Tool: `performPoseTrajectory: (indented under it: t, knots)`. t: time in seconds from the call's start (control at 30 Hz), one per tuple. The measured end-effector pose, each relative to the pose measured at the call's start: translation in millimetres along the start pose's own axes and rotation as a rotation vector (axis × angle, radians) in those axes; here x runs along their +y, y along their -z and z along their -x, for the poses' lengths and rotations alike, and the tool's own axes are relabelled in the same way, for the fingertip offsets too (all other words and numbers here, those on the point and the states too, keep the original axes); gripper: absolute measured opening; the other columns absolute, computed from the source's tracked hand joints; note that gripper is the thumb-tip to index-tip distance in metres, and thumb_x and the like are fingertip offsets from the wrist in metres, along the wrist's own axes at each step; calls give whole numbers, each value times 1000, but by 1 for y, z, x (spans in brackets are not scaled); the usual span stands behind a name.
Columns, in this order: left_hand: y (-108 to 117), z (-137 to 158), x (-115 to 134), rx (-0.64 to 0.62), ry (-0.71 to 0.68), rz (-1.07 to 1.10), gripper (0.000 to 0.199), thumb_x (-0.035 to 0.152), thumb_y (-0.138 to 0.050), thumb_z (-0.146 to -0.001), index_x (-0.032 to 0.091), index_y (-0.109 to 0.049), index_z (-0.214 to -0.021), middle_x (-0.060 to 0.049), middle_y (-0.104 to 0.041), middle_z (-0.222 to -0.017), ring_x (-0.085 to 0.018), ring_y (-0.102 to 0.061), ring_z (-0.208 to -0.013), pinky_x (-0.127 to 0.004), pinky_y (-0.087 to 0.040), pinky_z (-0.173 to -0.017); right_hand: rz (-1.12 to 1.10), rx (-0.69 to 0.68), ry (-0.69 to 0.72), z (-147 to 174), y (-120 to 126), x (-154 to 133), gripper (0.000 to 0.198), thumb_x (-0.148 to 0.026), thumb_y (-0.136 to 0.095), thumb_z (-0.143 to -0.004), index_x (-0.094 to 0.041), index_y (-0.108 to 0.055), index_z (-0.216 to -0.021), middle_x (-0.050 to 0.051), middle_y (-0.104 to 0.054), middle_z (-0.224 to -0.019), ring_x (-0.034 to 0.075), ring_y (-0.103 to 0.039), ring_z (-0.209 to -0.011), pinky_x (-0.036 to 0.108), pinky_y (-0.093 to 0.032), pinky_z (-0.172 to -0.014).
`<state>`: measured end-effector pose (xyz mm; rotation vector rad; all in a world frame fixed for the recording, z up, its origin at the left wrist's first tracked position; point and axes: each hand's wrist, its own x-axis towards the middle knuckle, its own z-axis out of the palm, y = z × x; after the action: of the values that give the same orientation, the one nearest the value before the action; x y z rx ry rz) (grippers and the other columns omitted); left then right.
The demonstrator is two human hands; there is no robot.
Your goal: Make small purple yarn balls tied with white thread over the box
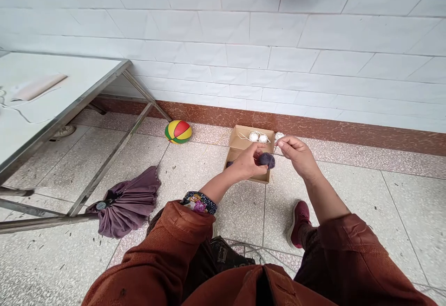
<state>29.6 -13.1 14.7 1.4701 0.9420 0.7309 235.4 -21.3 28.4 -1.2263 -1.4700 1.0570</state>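
My left hand (246, 161) is closed on a dark purple ball of yarn (266, 159), held above an open cardboard box (240, 132) on the floor. My right hand (296, 153), to the right of the ball, pinches a strand of the dark yarn that runs back to it. White balls of yarn (254, 136) with loose thread ends lie at the back of the box, against its raised flap or lid. Another white ball (278, 136) sits just behind my right fingers. A bit of dark yarn shows in the box beside my left wrist.
A yellow, red and green ball (178, 132) rests on the floor by the wall. Purple gathered cloth (130, 201) lies beside a metal-framed table (69, 87) at left. My red shoe (300, 222) is close in front, and a tiled wall (223, 27) rises behind the box.
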Motion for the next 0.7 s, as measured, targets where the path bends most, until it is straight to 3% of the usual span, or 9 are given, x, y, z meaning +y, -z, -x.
performPoseTrajectory:
  t: [0.07,0.13,0.3,0.43,0.5,0.6,0.7]
  knots:
    - [-2,3,2,-116,-15,135,78,17,-77,-67,23,-47,-139,-4,-65,-101,-17,-62,-90,-37,-49,-87,8,53,-20,-4,-3,5,28,-50,-66,-89,-22,-66,-85,-2,-56,-73,14,-47,-66,28,-40,-64]
    - [-2,4,5,-171,-41,304,79,19,-76,-70,26,-45,-142,-4,-65,-101,-16,-62,-93,-35,-48,-88,53,37,-53,-6,-8,12,28,-49,-68,-86,-21,-66,-80,-1,-59,-73,15,-50,-69,29,-41,-66]
    - [4,-2,9,-18,0,549,46,26,-73,-72,19,-64,-116,-9,-65,-114,-17,-61,-99,-31,-48,-84,245,-125,-63,-1,-23,25,27,-46,-62,-88,-21,-66,-77,1,-62,-71,17,-53,-67,30,-41,-64]
    - [11,-8,7,196,117,377,39,26,-70,-71,16,-67,-109,-8,-67,-106,-16,-60,-91,-30,-48,-82,266,-316,32,7,-26,15,30,-45,-60,-92,-22,-65,-74,0,-60,-69,16,-51,-65,29,-42,-63]
    - [13,-9,5,239,140,225,36,24,-71,-70,17,-68,-105,-7,-68,-102,-17,-60,-90,-32,-47,-84,204,-367,56,9,-23,6,29,-47,-62,-92,-22,-69,-79,0,-63,-73,16,-54,-67,29,-44,-65]
    - [10,-8,1,160,119,82,38,23,-76,-68,18,-68,-104,-6,-69,-99,-18,-61,-90,-35,-47,-88,114,-306,57,8,-16,-4,31,-51,-64,-91,-23,-71,-83,2,-66,-77,17,-57,-71,31,-46,-67]
    - [4,-3,-1,-10,81,134,58,23,-79,-68,20,-62,-123,-5,-67,-96,-18,-61,-90,-36,-47,-87,92,-143,62,5,-13,-3,31,-52,-65,-90,-23,-70,-81,2,-66,-77,18,-57,-72,32,-46,-68]
